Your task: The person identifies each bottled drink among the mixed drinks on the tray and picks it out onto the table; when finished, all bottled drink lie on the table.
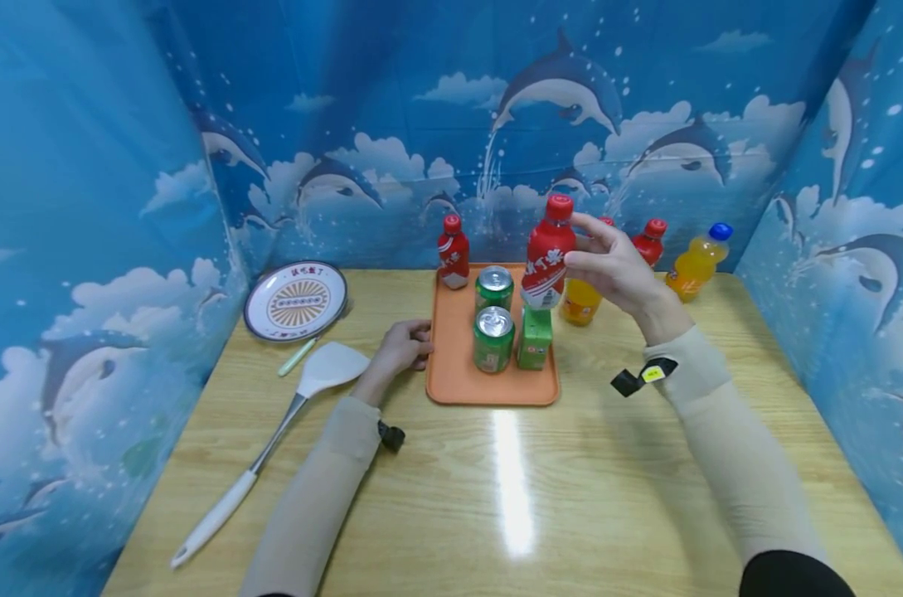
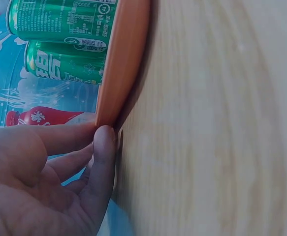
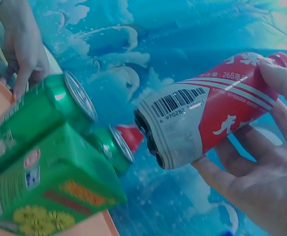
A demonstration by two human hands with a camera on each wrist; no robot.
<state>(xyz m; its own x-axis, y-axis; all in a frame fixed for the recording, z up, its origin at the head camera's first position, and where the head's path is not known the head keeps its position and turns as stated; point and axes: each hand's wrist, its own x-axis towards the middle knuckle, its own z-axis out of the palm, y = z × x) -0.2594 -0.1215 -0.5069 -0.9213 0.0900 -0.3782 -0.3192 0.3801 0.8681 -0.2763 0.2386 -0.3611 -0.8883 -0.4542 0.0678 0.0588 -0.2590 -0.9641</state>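
My right hand [image 1: 621, 269] grips a red-and-white drink bottle [image 1: 546, 259] by its side, holding it up over the right part of the orange tray [image 1: 451, 365]. In the right wrist view the bottle [image 3: 192, 115] is tilted, and its base hangs apart from the things below. At the tray's left edge, my left hand [image 1: 400, 348] pinches the rim [image 2: 126, 59] between thumb and fingers. Two green cans, a front one [image 1: 493, 348] and a rear one [image 1: 494, 283], stand on the tray. Beside them is a green carton [image 1: 535, 344]; another red bottle [image 1: 453, 255] stands at the back-left corner.
Right of the tray stand an orange drink bottle [image 1: 581, 303], a red-capped bottle [image 1: 649, 240] and a blue-capped orange drink bottle [image 1: 696, 265]. To the left lie a patterned plate [image 1: 260, 307], a light green handle [image 1: 296, 358] and a long spatula [image 1: 279, 431]. Dolphin-print curtains enclose the table.
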